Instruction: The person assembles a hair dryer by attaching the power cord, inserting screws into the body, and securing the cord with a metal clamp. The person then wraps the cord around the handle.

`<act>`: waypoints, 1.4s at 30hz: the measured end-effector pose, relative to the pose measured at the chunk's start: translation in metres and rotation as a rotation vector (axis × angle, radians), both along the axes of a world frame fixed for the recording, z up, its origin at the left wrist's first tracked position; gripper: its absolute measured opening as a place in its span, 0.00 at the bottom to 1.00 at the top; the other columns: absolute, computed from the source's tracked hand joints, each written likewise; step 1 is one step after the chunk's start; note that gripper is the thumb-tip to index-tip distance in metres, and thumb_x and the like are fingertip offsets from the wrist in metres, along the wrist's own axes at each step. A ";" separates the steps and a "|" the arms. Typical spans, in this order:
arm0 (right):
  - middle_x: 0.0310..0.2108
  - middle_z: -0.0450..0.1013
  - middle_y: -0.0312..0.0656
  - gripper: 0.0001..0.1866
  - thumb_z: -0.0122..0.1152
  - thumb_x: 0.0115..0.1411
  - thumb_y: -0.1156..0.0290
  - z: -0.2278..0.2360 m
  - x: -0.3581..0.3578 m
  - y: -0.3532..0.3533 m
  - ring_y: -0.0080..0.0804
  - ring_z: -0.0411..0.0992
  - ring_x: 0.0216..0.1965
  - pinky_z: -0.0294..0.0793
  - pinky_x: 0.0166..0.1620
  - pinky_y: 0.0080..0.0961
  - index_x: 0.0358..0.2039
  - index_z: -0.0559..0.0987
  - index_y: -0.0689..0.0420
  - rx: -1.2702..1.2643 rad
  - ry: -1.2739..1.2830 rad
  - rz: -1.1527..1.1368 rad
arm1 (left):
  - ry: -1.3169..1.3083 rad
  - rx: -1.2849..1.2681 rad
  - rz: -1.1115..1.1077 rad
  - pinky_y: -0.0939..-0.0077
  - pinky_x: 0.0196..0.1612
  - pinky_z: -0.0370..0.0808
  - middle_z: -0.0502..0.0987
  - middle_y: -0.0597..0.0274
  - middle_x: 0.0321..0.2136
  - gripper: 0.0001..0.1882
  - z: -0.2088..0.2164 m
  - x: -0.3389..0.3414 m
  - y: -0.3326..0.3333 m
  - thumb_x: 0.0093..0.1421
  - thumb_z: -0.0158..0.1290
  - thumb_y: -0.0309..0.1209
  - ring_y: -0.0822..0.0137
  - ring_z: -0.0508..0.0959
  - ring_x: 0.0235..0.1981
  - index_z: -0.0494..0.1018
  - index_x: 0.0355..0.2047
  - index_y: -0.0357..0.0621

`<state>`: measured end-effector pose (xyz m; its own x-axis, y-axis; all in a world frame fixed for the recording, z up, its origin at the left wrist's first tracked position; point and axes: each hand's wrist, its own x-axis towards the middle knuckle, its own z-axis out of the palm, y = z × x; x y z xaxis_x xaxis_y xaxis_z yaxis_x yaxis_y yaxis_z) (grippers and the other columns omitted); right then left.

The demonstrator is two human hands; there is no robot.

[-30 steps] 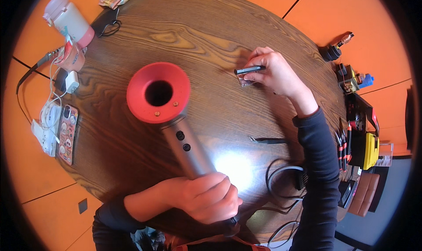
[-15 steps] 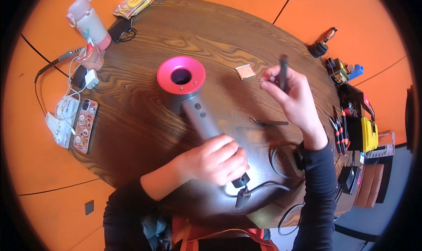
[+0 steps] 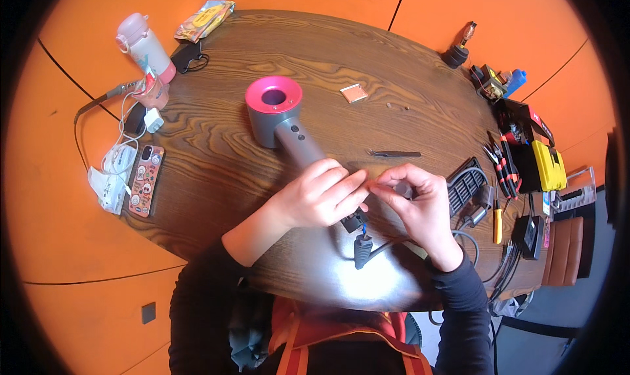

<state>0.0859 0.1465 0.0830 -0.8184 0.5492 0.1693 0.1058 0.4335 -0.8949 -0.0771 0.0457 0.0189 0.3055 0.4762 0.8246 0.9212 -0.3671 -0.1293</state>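
A grey hair dryer [image 3: 264, 127] with a pink ring on its head lies tilted in front of me, head pointing away. My left hand [image 3: 320, 194] is closed round the lower part of its handle. Below that hand, blue wires show between a dark handle end [image 3: 353, 221] and a ribbed cable sleeve [image 3: 363, 251]. My right hand [image 3: 420, 207] is beside the left, thumb and forefinger pinched close to the handle. What they hold is too small to make out. Dark tweezers [image 3: 394, 154] lie just beyond the right hand.
A small square pad [image 3: 354, 93] and tiny parts [image 3: 397, 106] lie farther off. Pliers [image 3: 504, 168], a yellow-handled tool [image 3: 497, 225], a black grille [image 3: 466, 184] and cables stand right. A phone [image 3: 146, 181], charger [image 3: 153, 120] and bottle [image 3: 147, 50] sit left.
My right hand has come down and left from near the square pad to the hair dryer's handle. The dark pen-shaped tool it held no longer shows clearly. My left hand keeps its grip.
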 end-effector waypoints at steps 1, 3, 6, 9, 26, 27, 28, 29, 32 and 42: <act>0.26 0.75 0.34 0.05 0.65 0.49 0.82 -0.001 -0.001 -0.001 0.17 0.71 0.29 0.70 0.35 0.15 0.26 0.78 0.61 0.002 0.000 -0.018 | 0.006 -0.013 -0.013 0.70 0.33 0.74 0.77 0.57 0.34 0.14 0.000 0.001 0.000 0.47 0.60 0.36 0.66 0.75 0.28 0.75 0.30 0.40; 0.25 0.74 0.35 0.05 0.66 0.46 0.81 -0.002 -0.005 -0.002 0.19 0.70 0.28 0.69 0.35 0.16 0.25 0.78 0.61 0.111 0.044 -0.021 | -0.003 -0.028 -0.029 0.70 0.35 0.73 0.75 0.54 0.37 0.12 0.000 0.003 -0.001 0.48 0.58 0.35 0.66 0.73 0.29 0.75 0.29 0.39; 0.25 0.72 0.36 0.06 0.67 0.44 0.81 -0.001 -0.009 -0.001 0.23 0.70 0.29 0.69 0.34 0.18 0.25 0.79 0.61 0.164 0.034 -0.009 | 0.001 -0.009 -0.030 0.71 0.34 0.73 0.75 0.55 0.37 0.12 0.000 0.003 -0.002 0.48 0.59 0.34 0.66 0.73 0.29 0.75 0.28 0.39; 0.25 0.72 0.37 0.06 0.66 0.45 0.81 0.001 -0.008 -0.001 0.24 0.70 0.30 0.69 0.35 0.19 0.27 0.80 0.61 0.178 0.018 0.017 | 0.003 0.022 -0.057 0.72 0.34 0.72 0.75 0.57 0.37 0.11 0.001 0.000 -0.002 0.48 0.59 0.33 0.67 0.72 0.28 0.76 0.29 0.38; 0.47 0.71 0.44 0.31 0.48 0.65 0.66 -0.008 0.058 -0.010 0.27 0.70 0.46 0.72 0.40 0.16 0.65 0.51 0.56 -0.756 0.256 -0.001 | 0.039 -0.014 -0.020 0.80 0.30 0.70 0.77 0.66 0.42 0.18 0.006 0.002 -0.002 0.47 0.62 0.37 0.74 0.75 0.27 0.78 0.37 0.43; 0.47 0.70 0.45 0.30 0.48 0.65 0.67 -0.010 0.058 -0.009 0.28 0.70 0.46 0.72 0.41 0.19 0.65 0.51 0.56 -0.784 0.292 -0.024 | 0.028 -0.027 -0.028 0.80 0.31 0.70 0.77 0.65 0.42 0.18 0.007 0.002 -0.002 0.47 0.62 0.36 0.74 0.75 0.27 0.78 0.37 0.43; 0.48 0.69 0.47 0.30 0.48 0.65 0.68 -0.012 0.056 -0.010 0.29 0.70 0.46 0.73 0.43 0.23 0.65 0.51 0.56 -0.813 0.327 -0.047 | 0.032 -0.028 -0.024 0.80 0.31 0.70 0.78 0.65 0.42 0.18 0.007 0.002 -0.001 0.47 0.62 0.36 0.74 0.75 0.27 0.78 0.37 0.43; 0.48 0.68 0.48 0.30 0.48 0.65 0.69 -0.013 0.055 -0.011 0.30 0.70 0.46 0.74 0.45 0.26 0.65 0.51 0.56 -0.842 0.360 -0.071 | 0.030 -0.033 -0.021 0.80 0.31 0.70 0.78 0.64 0.42 0.18 0.007 0.003 -0.001 0.47 0.62 0.36 0.74 0.75 0.27 0.78 0.37 0.42; 0.53 0.65 0.54 0.33 0.47 0.63 0.78 -0.013 0.049 -0.012 0.38 0.67 0.53 0.71 0.54 0.33 0.65 0.47 0.55 -0.844 0.495 -0.087 | 0.016 -0.020 -0.021 0.80 0.30 0.70 0.77 0.64 0.43 0.18 0.007 0.004 0.000 0.47 0.61 0.36 0.74 0.72 0.25 0.78 0.38 0.41; 0.40 0.74 0.58 0.51 0.51 0.58 0.84 0.002 0.043 -0.019 0.39 0.78 0.33 0.79 0.25 0.20 0.64 0.25 0.38 -0.335 0.609 -0.266 | 0.046 -0.063 0.001 0.79 0.32 0.70 0.78 0.63 0.41 0.17 0.005 0.009 -0.001 0.47 0.61 0.38 0.73 0.74 0.27 0.78 0.36 0.42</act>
<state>0.1288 0.1276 0.0846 -0.4656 0.8175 0.3390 -0.3878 0.1559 -0.9085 -0.0685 0.0442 0.0238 0.3417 0.5272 0.7780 0.9152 -0.3750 -0.1478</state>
